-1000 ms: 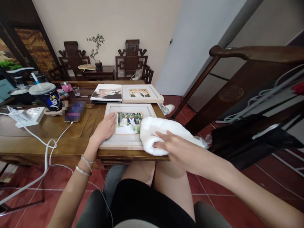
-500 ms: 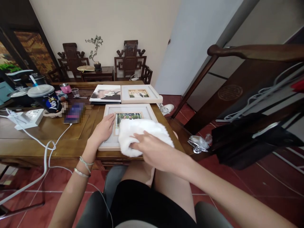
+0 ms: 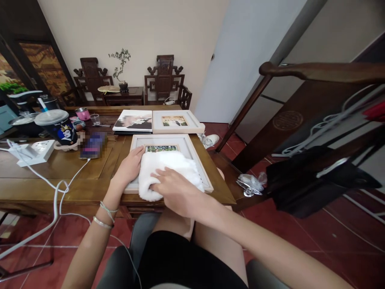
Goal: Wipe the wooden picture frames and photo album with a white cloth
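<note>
My right hand [image 3: 173,188] lies spread, pressing the white cloth [image 3: 168,170] onto the picture frame [image 3: 197,160] at the table's [image 3: 45,176] near edge, left hand [image 3: 129,166] flat, bracing the frame's left border.

Fluffy white cloth [image 3: 168,170], pale matt frame [image 3: 192,150] – glossy wooden table [image 3: 60,168]

Bare arms with no sleeves, left hand [image 3: 130,165] with a thin silver bangle and a pale knotted string bracelet at the wrist, right hand [image 3: 174,188] unadorned, black shorts, bare knees
</note>
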Motion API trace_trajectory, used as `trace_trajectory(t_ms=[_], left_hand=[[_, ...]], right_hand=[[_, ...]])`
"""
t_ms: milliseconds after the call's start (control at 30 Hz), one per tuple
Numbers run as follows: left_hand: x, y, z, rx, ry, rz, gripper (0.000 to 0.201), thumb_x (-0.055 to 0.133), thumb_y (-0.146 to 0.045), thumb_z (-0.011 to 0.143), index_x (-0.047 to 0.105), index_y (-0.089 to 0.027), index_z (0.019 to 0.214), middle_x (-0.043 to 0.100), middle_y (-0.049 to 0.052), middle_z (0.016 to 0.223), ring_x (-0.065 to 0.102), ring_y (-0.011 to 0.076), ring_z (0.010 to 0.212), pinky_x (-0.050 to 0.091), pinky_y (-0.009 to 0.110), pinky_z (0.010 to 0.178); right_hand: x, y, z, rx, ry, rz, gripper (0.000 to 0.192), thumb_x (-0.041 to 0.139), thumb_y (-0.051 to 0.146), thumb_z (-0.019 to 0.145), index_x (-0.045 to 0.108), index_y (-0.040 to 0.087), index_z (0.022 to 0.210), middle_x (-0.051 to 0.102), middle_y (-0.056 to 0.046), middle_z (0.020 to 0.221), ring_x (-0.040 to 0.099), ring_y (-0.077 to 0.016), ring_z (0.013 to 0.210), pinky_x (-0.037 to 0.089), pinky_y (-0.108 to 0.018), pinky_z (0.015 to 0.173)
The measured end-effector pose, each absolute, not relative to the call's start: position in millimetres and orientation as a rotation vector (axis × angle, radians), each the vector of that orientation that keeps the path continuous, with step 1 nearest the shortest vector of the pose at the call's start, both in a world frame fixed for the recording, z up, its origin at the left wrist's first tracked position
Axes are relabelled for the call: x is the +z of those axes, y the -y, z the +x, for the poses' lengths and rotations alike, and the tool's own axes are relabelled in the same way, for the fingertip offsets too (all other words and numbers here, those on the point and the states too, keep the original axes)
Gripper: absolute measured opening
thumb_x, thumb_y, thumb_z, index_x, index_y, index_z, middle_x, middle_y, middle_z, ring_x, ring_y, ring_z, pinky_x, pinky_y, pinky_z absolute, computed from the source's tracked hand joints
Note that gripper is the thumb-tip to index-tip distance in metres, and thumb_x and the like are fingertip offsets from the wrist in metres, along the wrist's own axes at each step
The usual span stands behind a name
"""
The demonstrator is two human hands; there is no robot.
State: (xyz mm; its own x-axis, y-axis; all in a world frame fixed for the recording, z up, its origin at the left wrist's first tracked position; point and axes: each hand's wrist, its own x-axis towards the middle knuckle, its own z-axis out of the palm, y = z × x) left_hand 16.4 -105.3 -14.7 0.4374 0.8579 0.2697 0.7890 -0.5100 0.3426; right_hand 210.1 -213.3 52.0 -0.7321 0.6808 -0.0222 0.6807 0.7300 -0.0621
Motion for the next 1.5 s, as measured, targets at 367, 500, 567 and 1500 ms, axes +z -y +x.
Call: trace_trajectory(t_ms=[367,500,567,1500], left_hand=[[-19,101,14,0.579,-1.433,2.597,0.049,0.030,-0.022,0.098,0.047,-0.008,0.142,0.043,0.017,0.153,0.037,0.0252,0.144,0.030,0.043,0.121],[-17,101,15,0.565,-1.414,2.645,0.049,0.030,-0.019,0.097,0.047,-0.007,0.141,0.044,0.018,0.152,0.038,0.0254,0.144,0.031,0.043,0.121],[-17,101,15,0.545,-1.410,2.669,0.049,0.029,-0.019,0.097,0.047,-0.006,0.141,0.044,0.019,0.152,0.038,0.0255,0.144,0.031,0.043,0.121],[-17,105,17,0.553,-1.466,2.576,0.050,0.031,-0.019,0.097,0.046,-0.009,0.143,0.043,0.016,0.154,0.039,0.0255,0.144,0.035,0.043,0.119]], right_hand=[[55,245,289,-0.296,2.831,-1.648,0.034,0.052,-0.001,0.076,0.076,0.019,0.088,0.072,-0.017,0.112,0.061,-0.0317,0.117,0.038,-0.049,0.104],[43,231,304,-0.452,2.749,-1.611,0.038,0.052,-0.004,0.073,0.077,0.021,0.086,0.068,-0.013,0.127,0.053,-0.0304,0.130,0.038,-0.049,0.107],[37,214,306,-0.503,2.701,-1.632,0.039,0.051,-0.005,0.073,0.077,0.019,0.089,0.066,-0.012,0.131,0.051,-0.0300,0.133,0.038,-0.049,0.108],[64,65,237,-0.237,2.940,-1.535,0.045,0.046,0.000,0.084,0.074,0.019,0.115,0.070,-0.014,0.120,0.064,-0.0263,0.110,0.040,-0.034,0.089]])
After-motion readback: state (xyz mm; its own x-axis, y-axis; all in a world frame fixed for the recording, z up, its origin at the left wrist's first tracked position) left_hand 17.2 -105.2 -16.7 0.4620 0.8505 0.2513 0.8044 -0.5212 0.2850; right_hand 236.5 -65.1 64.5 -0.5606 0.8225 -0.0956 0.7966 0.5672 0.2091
